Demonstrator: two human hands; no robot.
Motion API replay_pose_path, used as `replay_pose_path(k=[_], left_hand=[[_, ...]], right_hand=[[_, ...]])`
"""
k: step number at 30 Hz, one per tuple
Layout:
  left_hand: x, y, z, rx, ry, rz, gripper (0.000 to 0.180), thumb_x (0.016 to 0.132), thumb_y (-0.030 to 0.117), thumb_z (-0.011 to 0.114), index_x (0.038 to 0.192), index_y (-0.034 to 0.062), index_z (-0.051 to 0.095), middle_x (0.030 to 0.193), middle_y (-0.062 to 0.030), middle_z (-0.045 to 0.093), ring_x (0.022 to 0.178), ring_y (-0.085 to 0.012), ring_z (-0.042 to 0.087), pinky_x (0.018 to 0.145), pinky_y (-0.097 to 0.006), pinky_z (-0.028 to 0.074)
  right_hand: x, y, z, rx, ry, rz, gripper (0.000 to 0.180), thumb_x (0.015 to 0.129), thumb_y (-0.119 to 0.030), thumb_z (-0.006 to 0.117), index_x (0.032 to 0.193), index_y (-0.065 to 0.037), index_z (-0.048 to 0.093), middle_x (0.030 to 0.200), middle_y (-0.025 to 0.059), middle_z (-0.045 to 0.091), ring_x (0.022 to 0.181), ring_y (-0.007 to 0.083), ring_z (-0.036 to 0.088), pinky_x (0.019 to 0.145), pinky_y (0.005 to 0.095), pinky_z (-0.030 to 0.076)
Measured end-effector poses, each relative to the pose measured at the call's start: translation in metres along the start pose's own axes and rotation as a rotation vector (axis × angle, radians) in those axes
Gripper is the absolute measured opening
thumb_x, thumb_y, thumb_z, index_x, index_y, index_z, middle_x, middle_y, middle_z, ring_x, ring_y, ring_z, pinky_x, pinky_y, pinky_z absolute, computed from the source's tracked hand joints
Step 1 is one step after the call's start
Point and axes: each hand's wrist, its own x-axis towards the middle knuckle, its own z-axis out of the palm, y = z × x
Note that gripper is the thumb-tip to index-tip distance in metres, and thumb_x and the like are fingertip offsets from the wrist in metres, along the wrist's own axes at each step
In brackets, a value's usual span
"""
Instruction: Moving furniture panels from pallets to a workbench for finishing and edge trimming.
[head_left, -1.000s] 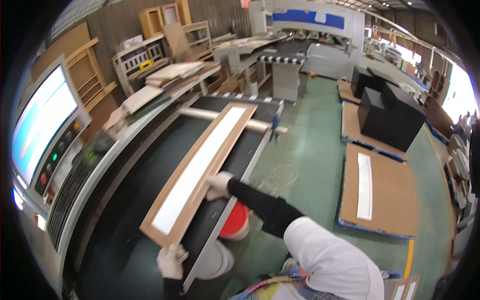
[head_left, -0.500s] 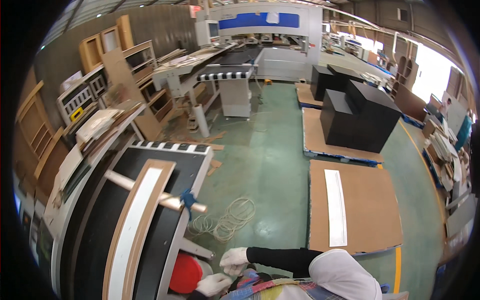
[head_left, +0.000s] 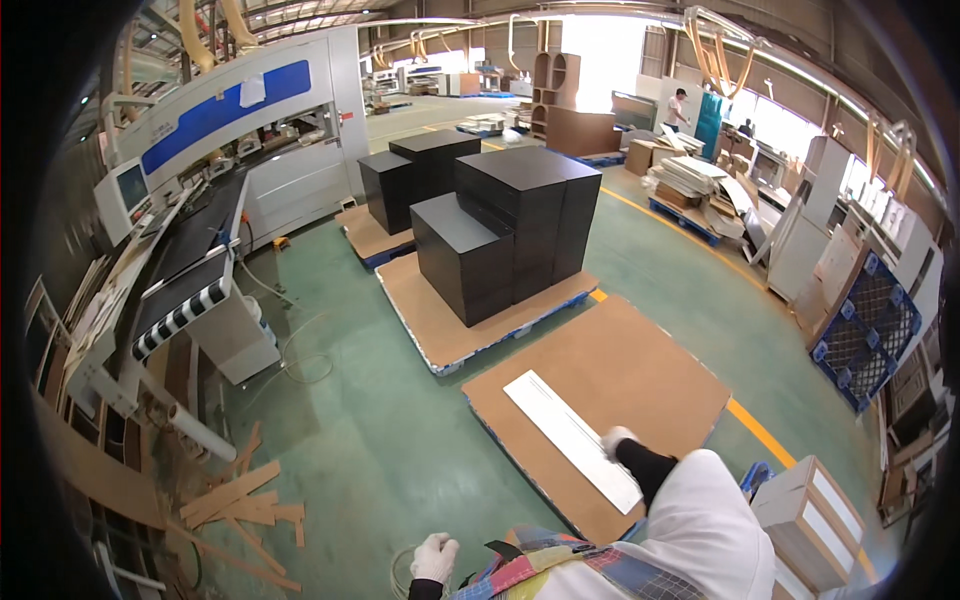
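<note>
Step in hand, apparently: reaching. The right hand (head_left: 619, 440) is at the edge of the white panel (head_left: 562, 432), contact unclear; the panel lies on the brown sheet (head_left: 620, 365). The left hand (head_left: 435, 556) is apart; finger opening on both cannot be determined. Gripping calls for edge alignment.

No lettering is legible at far left, where faint marks (head_left: 160, 132) beside the blue panel (head_left: 198, 127) and a red label (head_left: 347, 117) dot a white machine (head_left: 290, 195).
</note>
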Motion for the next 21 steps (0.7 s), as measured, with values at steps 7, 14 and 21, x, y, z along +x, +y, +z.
replay_pose_path(k=[7,14,21], left_hand=[[0.187,0.059,-0.081,0.18,-0.296,0.062,0.043,0.081,0.041,0.057,0.108,0.0087,0.066,0.097,-0.016,0.068,0.095,-0.0313,0.065,0.085,-0.04,0.05],[0.338,0.1,-0.191,0.159,-0.107,-0.078,0.042,0.082,0.038,0.054,0.113,0.0096,0.063,0.099,-0.0154,0.068,0.094,-0.0296,0.066,0.084,-0.04,0.05],[0.509,0.094,-0.266,-0.014,0.072,-0.275,0.044,0.085,0.04,0.058,0.117,0.0107,0.062,0.105,-0.0101,0.069,0.089,-0.0235,0.068,0.08,-0.035,0.052]], right_hand=[[0.055,0.121,0.073,-0.267,-0.647,-0.131,0.035,0.077,-0.036,0.069,0.105,-0.014,0.071,0.113,0.0094,0.066,0.109,0.0237,0.061,0.088,0.0394,0.05],[0.26,-0.219,-0.098,-0.664,-0.374,-0.637,0.046,0.073,-0.045,0.062,0.099,-0.008,0.071,0.104,0.0168,0.067,0.093,0.0305,0.067,0.083,0.0409,0.053],[0.492,-0.515,-0.282,0.772,-0.315,-0.345,0.026,0.084,-0.024,0.053,0.091,-0.003,0.069,0.088,0.0178,0.068,0.073,0.0286,0.068,0.073,0.0384,0.055]])
